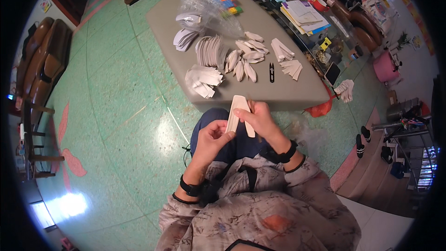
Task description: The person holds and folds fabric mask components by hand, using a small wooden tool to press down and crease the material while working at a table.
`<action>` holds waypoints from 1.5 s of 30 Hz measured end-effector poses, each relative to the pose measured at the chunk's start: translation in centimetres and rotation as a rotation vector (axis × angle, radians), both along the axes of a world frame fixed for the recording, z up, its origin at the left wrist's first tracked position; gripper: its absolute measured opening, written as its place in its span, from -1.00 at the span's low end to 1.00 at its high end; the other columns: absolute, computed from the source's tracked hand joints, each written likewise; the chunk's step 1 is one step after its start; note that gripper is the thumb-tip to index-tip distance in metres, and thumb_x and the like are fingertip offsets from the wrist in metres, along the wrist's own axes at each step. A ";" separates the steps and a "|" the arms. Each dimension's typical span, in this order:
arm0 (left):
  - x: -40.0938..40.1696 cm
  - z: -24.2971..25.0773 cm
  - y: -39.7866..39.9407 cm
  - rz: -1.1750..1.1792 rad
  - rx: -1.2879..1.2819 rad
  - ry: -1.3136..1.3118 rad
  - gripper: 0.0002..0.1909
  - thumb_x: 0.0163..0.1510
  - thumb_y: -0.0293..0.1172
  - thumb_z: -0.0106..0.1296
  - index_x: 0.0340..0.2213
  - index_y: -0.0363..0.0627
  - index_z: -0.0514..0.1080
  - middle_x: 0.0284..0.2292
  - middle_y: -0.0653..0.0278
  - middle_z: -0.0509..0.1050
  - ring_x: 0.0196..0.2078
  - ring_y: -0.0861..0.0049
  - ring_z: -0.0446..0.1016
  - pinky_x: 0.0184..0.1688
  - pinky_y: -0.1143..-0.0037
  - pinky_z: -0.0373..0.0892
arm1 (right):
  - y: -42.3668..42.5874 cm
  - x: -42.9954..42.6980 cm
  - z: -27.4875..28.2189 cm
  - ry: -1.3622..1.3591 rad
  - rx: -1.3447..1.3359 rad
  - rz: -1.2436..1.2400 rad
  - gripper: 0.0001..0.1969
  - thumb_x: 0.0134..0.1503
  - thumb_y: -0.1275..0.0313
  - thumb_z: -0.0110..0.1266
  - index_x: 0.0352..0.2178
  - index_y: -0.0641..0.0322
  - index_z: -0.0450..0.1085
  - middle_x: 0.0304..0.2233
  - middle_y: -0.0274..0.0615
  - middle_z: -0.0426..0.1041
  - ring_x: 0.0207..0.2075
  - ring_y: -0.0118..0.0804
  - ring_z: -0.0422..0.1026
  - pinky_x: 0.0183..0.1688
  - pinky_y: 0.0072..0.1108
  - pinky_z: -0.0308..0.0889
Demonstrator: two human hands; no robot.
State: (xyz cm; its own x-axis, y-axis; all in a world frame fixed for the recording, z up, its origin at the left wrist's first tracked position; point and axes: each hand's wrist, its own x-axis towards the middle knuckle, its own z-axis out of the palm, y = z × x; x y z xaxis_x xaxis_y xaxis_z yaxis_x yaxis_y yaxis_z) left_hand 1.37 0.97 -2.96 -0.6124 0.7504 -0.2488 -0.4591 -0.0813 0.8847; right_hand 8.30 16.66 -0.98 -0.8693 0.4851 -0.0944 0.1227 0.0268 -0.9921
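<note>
Above my lap, my left hand pinches the lower left part of a folded, cream-coloured strip of fabric or paper. My right hand grips its right side, thumb on top, along with what looks like a thin brown stick; the material there is unclear. Beyond the hands, on a grey padded bench, lie a row of stacked white pieces, several pointed cream pieces and a pile of flat white strips. Black thread snips rest to the right of these, near more pale strips.
A clear plastic bag and colourful toy bricks sit at the bench's far end. Right of the bench, a dark glass table holds papers and a phone. A red bag hangs near the bench's right corner.
</note>
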 end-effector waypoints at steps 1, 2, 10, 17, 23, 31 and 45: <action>-0.5 0.0 -0.1 -0.080 -0.012 0.011 -0.82 -0.02 -0.55 0.02 -0.32 -0.31 0.35 -0.48 0.36 0.42 -0.49 0.75 0.37 -0.43 0.72 0.31 | 0.1 -0.2 0.2 -0.001 -0.003 0.000 -0.83 -0.04 0.43 0.07 -0.54 0.38 0.36 -0.66 -0.42 0.32 -0.61 -0.63 0.25 -0.56 -0.71 0.18; -0.9 -0.1 -0.3 -0.160 -0.024 0.022 -0.84 -0.03 -0.54 0.04 -0.34 -0.29 0.37 -0.49 0.39 0.42 -0.51 0.77 0.35 -0.45 0.73 0.29 | 0.2 -0.3 0.3 -0.038 -0.029 0.073 -0.84 -0.05 0.44 0.08 -0.52 0.39 0.36 -0.64 -0.41 0.33 -0.59 -0.63 0.26 -0.54 -0.70 0.20; -0.1 1.0 0.6 0.096 -0.018 0.043 -0.94 -0.06 -0.52 0.08 -0.50 -0.23 0.41 -0.57 0.39 0.41 -0.55 0.78 0.34 -0.51 0.69 0.27 | -0.5 0.7 0.3 -0.074 -0.093 0.120 -0.80 -0.03 0.42 0.11 -0.41 0.38 0.39 -0.51 -0.41 0.38 -0.49 -0.66 0.27 -0.48 -0.72 0.23; 1.6 1.6 0.6 0.316 -0.306 0.994 -0.93 -0.15 -0.58 0.11 -0.52 -0.26 0.42 -0.56 0.19 0.39 -0.60 0.52 0.37 -0.57 0.60 0.29 | -1.4 0.9 1.0 -0.170 0.026 -0.015 -0.76 -0.04 0.37 0.10 -0.48 0.43 0.40 -0.65 -0.30 0.39 -0.57 -0.63 0.23 -0.50 -0.63 0.24; 1.9 2.0 0.8 0.300 -0.372 1.037 -0.92 -0.17 -0.59 0.07 -0.51 -0.25 0.42 -0.53 0.15 0.41 -0.48 0.28 0.38 -0.44 0.45 0.31 | -2.1 0.9 0.3 -0.078 0.280 -0.069 -0.74 -0.05 0.35 0.10 -0.53 0.44 0.36 -0.73 -0.06 0.30 -0.65 -0.57 0.21 -0.56 -0.56 0.23; 0.7 2.9 0.5 0.132 -0.300 0.655 -0.96 -0.18 -0.59 0.03 -0.56 -0.27 0.39 -0.61 0.15 0.36 -0.54 0.31 0.36 -0.51 0.46 0.28 | -1.4 1.1 1.0 -0.064 0.258 0.015 -0.74 -0.06 0.37 0.10 -0.57 0.44 0.34 -0.73 -0.04 0.31 -0.65 -0.56 0.23 -0.56 -0.54 0.23; -0.4 2.6 -0.1 0.169 -0.320 0.565 -0.93 -0.13 -0.54 0.06 -0.55 -0.29 0.39 -0.64 0.29 0.37 -0.61 0.66 0.33 -0.55 0.65 0.26 | 0.3 0.9 2.1 -0.212 0.431 0.058 -0.80 -0.18 0.45 0.11 -0.51 0.41 0.35 -0.64 -0.16 0.40 -0.58 -0.58 0.30 -0.48 -0.61 0.27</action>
